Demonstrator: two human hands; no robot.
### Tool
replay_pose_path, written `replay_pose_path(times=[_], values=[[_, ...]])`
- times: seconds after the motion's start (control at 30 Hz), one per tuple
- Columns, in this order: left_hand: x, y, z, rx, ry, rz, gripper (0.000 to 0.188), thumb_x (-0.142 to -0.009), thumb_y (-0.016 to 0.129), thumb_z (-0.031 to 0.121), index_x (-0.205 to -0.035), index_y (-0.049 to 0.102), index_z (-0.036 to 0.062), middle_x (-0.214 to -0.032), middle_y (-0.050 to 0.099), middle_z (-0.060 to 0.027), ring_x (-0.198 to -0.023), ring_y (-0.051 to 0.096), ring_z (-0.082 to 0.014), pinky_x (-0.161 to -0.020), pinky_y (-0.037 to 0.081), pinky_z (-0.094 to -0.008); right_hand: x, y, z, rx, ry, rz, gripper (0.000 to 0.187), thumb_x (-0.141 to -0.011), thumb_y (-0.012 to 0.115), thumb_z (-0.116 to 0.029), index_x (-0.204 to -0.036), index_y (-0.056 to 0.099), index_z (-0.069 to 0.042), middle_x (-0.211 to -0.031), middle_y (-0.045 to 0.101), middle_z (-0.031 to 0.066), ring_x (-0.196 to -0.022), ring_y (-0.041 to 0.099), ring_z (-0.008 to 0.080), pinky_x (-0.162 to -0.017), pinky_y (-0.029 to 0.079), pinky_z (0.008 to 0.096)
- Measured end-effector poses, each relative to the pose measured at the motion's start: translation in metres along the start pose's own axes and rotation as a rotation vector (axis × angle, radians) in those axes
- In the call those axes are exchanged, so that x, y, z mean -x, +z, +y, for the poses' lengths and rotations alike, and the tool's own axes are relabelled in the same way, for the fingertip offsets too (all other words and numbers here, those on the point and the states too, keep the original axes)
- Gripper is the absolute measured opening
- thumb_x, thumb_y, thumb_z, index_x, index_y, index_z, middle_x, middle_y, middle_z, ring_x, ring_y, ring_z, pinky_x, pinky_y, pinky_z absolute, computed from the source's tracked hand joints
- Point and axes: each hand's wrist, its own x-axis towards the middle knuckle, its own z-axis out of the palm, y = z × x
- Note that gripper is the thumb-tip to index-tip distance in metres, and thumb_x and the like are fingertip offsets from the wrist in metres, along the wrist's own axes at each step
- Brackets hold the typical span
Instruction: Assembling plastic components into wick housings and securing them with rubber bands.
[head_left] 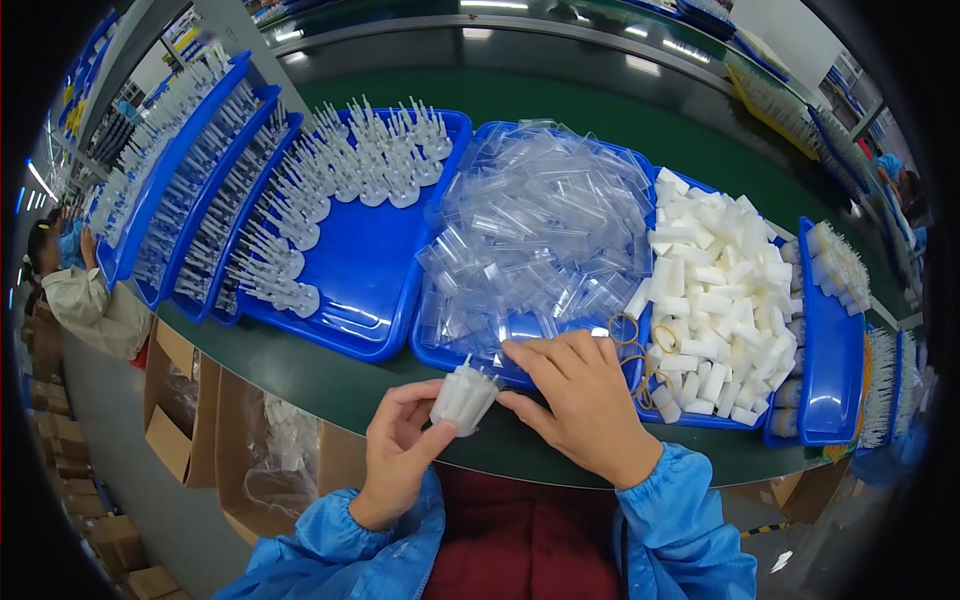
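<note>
My left hand (395,450) grips a whitish plastic cluster (464,398) between thumb and fingers, held upright above the table's front edge. A thin prong sticks up from its top. My right hand (582,400) is just right of it, thumb and index finger apart, the thumb tip close beside the cluster; whether it touches, I cannot tell. Its index fingertip lies over the front rim of a blue tray (455,362) heaped with clear plastic sleeves (550,215). Left of that, another blue tray (350,265) carries rows of upright, pronged white plastic parts (370,160).
White foam-like blocks (715,300) fill a tray on the right, with yellow rubber bands (625,330) at its left edge. Stacked trays (190,200) rise at far left; more (835,370) stand at far right. Open cardboard boxes (235,440) sit below. A person (90,300) is beyond at left.
</note>
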Motion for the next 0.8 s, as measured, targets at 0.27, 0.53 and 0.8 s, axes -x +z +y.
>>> replay_pose_path(times=[0.27,0.53,0.8], values=[[-0.002,0.000,-0.002,0.061,0.065,-0.052,0.041,-0.094,0.064,-0.006,-0.133,0.050,-0.0034,-0.136,0.054,-0.0186,-0.128,0.055,-0.0267,-0.102,0.053,-0.0405,-0.005,0.000,0.003,-0.001,0.060,-0.136,0.037,-0.080,0.079,-0.015,-0.114,0.067,-0.007,-0.107,0.064,0.0055,-0.097,0.059,0.0240,-0.085,0.041,0.0382],[-0.012,0.024,-0.006,-0.146,0.176,-0.112,0.037,-0.091,0.067,-0.008,-0.126,0.059,-0.0002,-0.134,0.050,-0.0146,-0.122,0.059,-0.0239,-0.098,0.056,-0.0346,0.013,-0.035,-0.004,-0.878,0.552,0.212,0.026,-0.097,0.066,-0.008,-0.120,0.055,-0.004,-0.119,0.071,0.0157,-0.110,0.065,0.0199,-0.095,0.049,0.0339],[-0.016,0.058,-0.006,-0.169,0.129,-0.234,0.035,-0.093,0.067,-0.005,-0.127,0.059,0.0006,-0.134,0.050,-0.0133,-0.122,0.059,-0.0238,-0.095,0.057,-0.0334,0.035,-0.037,-0.012,-1.232,0.665,0.397,0.041,-0.104,0.060,-0.015,-0.137,0.039,-0.002,-0.122,0.069,0.0211,-0.109,0.065,0.0156,-0.098,0.049,0.0287]])
